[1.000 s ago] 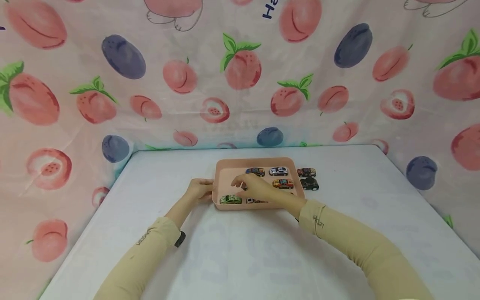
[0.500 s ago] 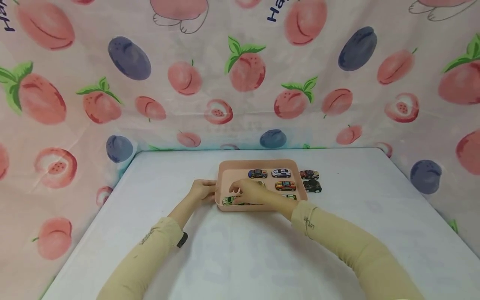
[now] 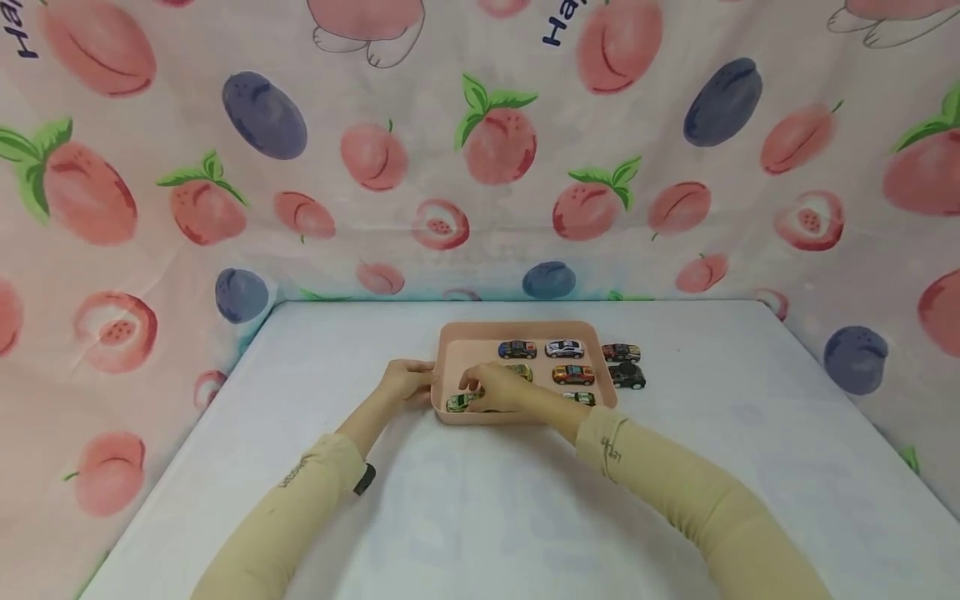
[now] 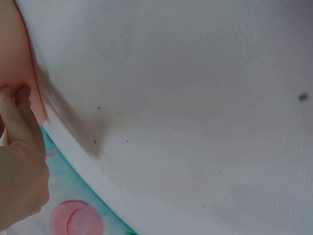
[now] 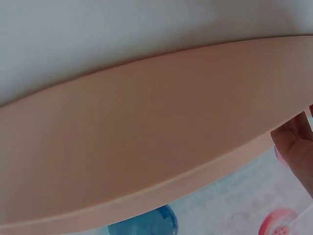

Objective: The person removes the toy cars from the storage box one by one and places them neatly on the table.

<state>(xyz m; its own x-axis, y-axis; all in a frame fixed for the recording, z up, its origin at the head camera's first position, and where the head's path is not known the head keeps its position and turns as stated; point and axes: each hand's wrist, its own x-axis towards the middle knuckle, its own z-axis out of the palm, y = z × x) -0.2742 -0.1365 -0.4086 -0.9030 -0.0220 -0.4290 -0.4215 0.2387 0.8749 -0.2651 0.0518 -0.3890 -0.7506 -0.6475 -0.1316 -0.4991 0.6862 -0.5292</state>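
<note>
A shallow peach-coloured tray (image 3: 444,340) holds several toy cars. My right hand (image 3: 498,387) reaches in, its curled thumb and fingers at a green toy car (image 3: 459,403) in the front left corner, apparently pinching it; the hand hides part of that car. Behind the hand shows a yellow-green car (image 3: 519,372). My left hand (image 3: 405,380) touches the tray's left wall from outside with extended fingers, also seen in the left wrist view. The right wrist view shows mostly the tray's outer wall (image 5: 146,127), with fingertips beyond the rim.
In the tray also stand a blue car (image 3: 517,349), a white car (image 3: 564,348), an orange-red car (image 3: 573,375) and a green-and-white car (image 3: 579,398). Outside its right wall are a dark red car (image 3: 621,352) and a black car (image 3: 627,376). Fruit-patterned cloth hangs behind the table.
My right hand has moved down and toward the front left corner, onto the green car. The yellow-green car has come into sight behind it. The left hand stays at the tray.
</note>
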